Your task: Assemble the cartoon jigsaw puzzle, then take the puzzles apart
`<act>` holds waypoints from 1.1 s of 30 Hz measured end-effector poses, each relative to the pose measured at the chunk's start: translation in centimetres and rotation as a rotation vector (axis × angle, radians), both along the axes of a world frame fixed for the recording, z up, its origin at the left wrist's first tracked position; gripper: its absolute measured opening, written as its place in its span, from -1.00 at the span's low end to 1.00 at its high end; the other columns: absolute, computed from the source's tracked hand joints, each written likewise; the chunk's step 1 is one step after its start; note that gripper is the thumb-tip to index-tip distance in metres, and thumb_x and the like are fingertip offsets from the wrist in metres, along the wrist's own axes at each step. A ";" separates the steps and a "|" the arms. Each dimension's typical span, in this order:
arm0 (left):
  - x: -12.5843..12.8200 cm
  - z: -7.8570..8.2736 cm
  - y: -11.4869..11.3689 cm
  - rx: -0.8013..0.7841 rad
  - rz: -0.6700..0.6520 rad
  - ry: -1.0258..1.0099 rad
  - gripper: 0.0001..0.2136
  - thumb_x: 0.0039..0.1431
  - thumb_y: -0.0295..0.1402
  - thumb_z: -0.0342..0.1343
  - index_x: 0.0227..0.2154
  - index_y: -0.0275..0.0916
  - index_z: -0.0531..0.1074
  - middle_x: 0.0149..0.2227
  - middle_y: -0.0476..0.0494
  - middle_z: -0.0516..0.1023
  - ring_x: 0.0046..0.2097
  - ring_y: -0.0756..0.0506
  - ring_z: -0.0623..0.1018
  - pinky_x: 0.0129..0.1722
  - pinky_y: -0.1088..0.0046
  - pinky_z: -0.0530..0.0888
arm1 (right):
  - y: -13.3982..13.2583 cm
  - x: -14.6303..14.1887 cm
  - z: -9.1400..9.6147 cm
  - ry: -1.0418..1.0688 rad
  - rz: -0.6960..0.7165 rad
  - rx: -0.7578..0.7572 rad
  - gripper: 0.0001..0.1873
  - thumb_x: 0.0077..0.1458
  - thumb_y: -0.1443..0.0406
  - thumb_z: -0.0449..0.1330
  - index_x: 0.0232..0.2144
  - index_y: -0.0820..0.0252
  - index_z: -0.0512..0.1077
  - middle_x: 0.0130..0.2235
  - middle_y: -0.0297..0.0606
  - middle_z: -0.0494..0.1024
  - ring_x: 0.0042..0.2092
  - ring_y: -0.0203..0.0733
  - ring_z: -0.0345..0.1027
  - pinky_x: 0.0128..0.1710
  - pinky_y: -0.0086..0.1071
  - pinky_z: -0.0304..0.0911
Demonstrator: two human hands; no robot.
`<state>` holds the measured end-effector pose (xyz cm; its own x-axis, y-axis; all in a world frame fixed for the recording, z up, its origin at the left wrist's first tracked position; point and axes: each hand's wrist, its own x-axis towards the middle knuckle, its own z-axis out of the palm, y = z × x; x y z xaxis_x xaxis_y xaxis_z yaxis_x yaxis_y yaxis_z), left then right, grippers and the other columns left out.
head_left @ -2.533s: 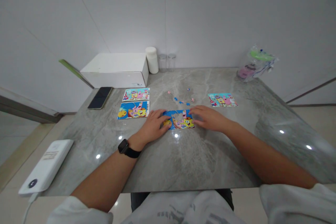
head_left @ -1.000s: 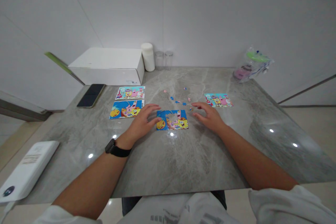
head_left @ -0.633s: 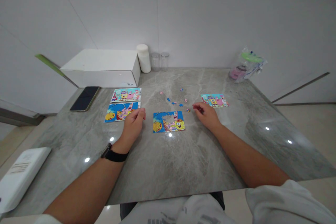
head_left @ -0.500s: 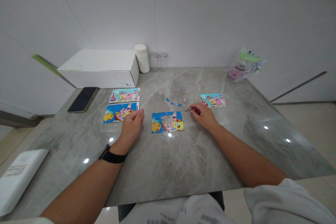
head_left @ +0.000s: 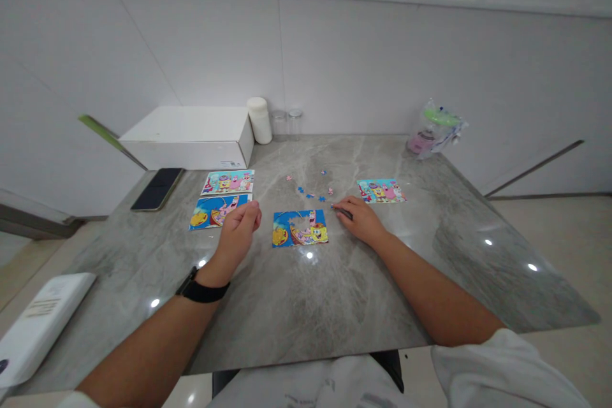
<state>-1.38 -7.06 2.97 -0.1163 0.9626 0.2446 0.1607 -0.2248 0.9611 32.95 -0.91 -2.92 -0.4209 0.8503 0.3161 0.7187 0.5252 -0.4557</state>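
A small blue cartoon jigsaw (head_left: 300, 228) with a gap near its top edge lies on the grey marble table (head_left: 335, 293). My left hand (head_left: 238, 233) rests left of it with fingers curled in, a black watch on the wrist. My right hand (head_left: 357, 218) sits just right of the jigsaw, fingertips pinched together on the table at its upper right corner; what they hold is too small to tell. Several loose jigsaw pieces (head_left: 310, 190) lie scattered behind the jigsaw.
Two cartoon picture cards (head_left: 224, 197) lie at the left, a third card (head_left: 381, 190) at the right. A black phone (head_left: 157, 189), a white box (head_left: 191, 137), a white jar (head_left: 259, 120), a plastic bag (head_left: 433, 129) and a white device (head_left: 41, 322) surround them.
Both hands came off the jigsaw. The left curled up beside it; the right went to the loose pieces, pinched there and drew back to the jigsaw's corner. The view shifted.
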 end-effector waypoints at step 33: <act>1.6 -0.4 6.1 -0.018 0.156 -0.399 -0.55 0.33 0.10 0.10 -0.48 -0.15 0.24 -0.67 0.19 0.07 -0.64 0.05 0.10 -0.59 0.52 0.15 | 0.4 -0.9 -0.1 0.045 -0.172 -0.027 -0.80 0.34 0.30 0.15 -0.07 0.13 0.55 -0.13 -0.15 0.59 -0.07 -0.07 0.45 0.00 -0.22 0.35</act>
